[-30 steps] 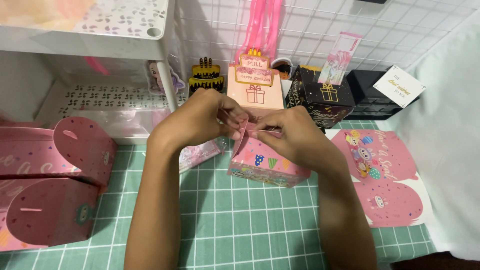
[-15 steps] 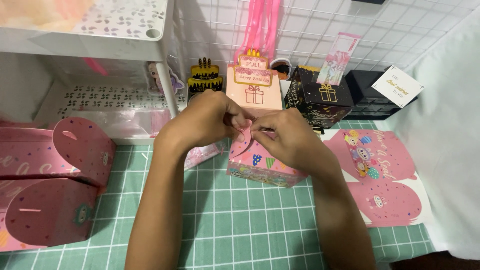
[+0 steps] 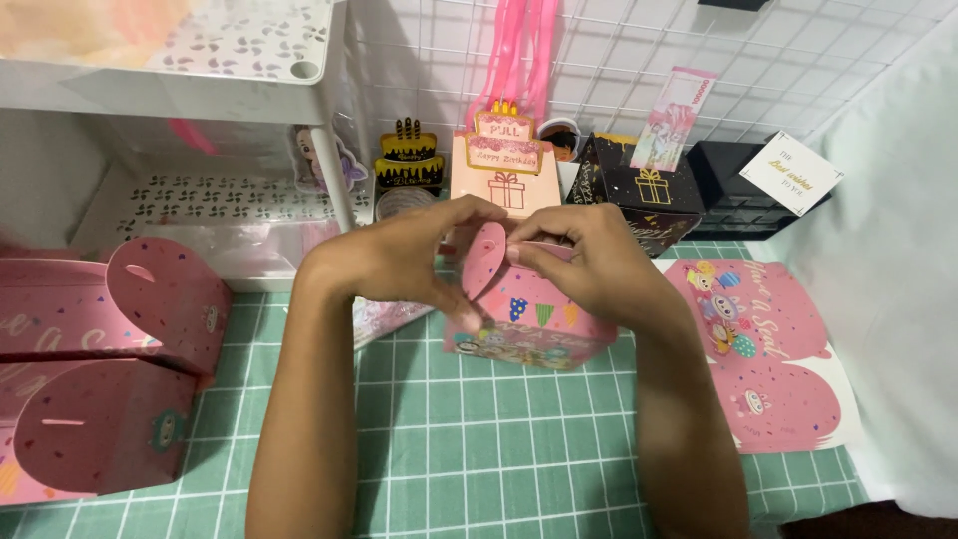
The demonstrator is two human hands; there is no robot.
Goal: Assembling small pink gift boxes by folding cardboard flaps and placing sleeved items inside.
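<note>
Bright, even indoor light, soft shadows under the forearms, sharp focus, mild wide-angle stretch at edges.

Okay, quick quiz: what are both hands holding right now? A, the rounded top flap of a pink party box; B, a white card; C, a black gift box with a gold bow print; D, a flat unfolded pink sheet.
A: the left hand and right hand pinch the rounded flap of the pink party box standing on the green cutting mat.

white wire grid wall [image 3: 798, 60], white shelf [image 3: 180, 90]
</note>
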